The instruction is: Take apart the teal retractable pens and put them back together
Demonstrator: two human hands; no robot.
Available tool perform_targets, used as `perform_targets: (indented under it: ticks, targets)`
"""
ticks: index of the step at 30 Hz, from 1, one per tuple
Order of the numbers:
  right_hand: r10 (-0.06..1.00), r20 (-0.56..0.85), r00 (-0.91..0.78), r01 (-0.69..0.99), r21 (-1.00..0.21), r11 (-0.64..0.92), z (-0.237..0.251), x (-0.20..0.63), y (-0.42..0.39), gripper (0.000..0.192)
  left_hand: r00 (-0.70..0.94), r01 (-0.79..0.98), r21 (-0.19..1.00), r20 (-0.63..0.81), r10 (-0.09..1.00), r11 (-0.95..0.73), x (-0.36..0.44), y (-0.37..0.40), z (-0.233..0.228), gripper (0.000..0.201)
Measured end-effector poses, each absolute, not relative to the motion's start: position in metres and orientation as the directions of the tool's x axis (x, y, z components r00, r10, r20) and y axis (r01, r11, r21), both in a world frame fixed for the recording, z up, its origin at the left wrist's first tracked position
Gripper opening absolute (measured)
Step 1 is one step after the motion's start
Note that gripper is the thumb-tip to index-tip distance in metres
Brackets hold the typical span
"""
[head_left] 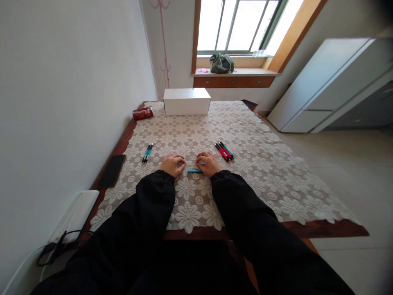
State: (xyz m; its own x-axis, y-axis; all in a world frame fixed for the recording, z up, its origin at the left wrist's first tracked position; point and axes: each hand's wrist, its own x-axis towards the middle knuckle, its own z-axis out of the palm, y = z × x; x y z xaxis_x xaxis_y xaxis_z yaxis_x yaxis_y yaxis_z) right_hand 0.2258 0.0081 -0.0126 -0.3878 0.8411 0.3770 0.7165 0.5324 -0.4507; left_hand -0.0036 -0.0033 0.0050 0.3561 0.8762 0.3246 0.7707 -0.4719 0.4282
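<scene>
My left hand (172, 164) and my right hand (209, 163) rest close together on the lace tablecloth (260, 172), fingers curled around a thin pale rod-like part (193, 165) held between them. A teal pen piece (194, 171) lies on the cloth just below the hands. Two teal pens (147, 153) lie to the left of my left hand. A bunch of red and teal pens (224, 151) lies to the right of my right hand.
A white box (186, 101) stands at the table's far end, with a red packet (143, 113) beside it. A black phone (111, 170) lies at the left edge by the wall. A white cabinet (331, 82) stands at right; a bag (221, 63) sits on the windowsill.
</scene>
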Motion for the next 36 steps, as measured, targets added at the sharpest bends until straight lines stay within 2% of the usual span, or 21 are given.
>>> perform_targets:
  ticks: [8, 36]
  targets:
    - [0.834, 0.371, -0.409, 0.702, -0.456, 0.547, -0.0128, 0.2251, 0.0079, 0.005, 0.406, 0.722, 0.440, 0.355, 0.842, -0.534, -0.0054, 0.0018, -0.0022, 0.012]
    - [0.825, 0.368, -0.430, 0.689, -0.456, 0.563, -0.0068, 0.2210, 0.0041, 0.005, 0.433, 0.702, 0.438, 0.363, 0.825, -0.561, -0.0044, 0.0004, 0.0009, 0.010]
